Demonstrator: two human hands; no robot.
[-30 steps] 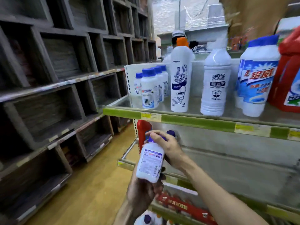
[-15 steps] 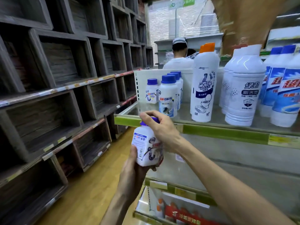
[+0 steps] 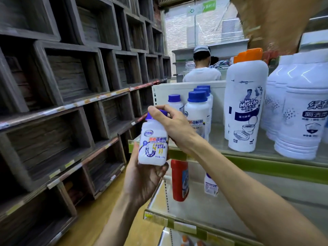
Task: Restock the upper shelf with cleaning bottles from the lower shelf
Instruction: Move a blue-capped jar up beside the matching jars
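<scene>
Along the left of the frame, dark wooden cubbies (image 3: 71,82) run back down the aisle. At centre, the left hand (image 3: 143,181) cups the base of a small white bottle (image 3: 153,142) with a blue cap, fingers curled round it, while the right hand (image 3: 174,125) reaches over the top and pinches the cap. The bottle is upright in the air, just in front of the upper shelf (image 3: 266,166), its base about level with the green edge.

This looks like the lifting step: the bottle is off the lower shelf (image 3: 191,213) but not yet set down. The next move likely calls for raising it over the edge and standing it beside the matching blue-capped bottles (image 3: 197,110) at the shelf's left end.

Right of those stand a tall orange-capped bottle (image 3: 245,103), then several large white bottles (image 3: 301,121). Below, the lower shelf holds a red bottle (image 3: 179,180) and, just right of it, another small white one (image 3: 210,187).
</scene>
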